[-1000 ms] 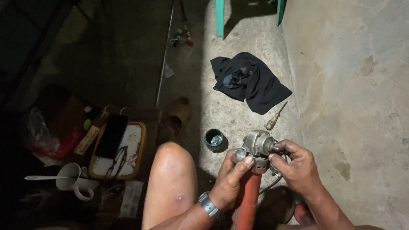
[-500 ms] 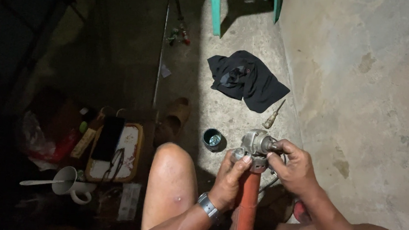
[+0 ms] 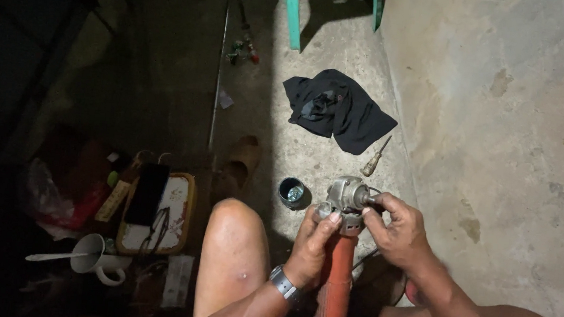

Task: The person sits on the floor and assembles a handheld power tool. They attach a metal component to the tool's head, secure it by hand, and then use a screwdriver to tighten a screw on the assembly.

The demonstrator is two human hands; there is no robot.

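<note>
Angle grinder (image 3: pixel 340 249) stands upright between the knees, long axis vertical, orange body down, grey gear head up. Left hand (image 3: pixel 312 243) grips the neck just under the head; right hand (image 3: pixel 399 233) pinches the spindle end on the head's right side, so right is nearer.

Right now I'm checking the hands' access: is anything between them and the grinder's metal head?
Nothing visible. The left hand and right hand already touch the grinder, gripping its grey metal head directly, above the orange body.
</note>
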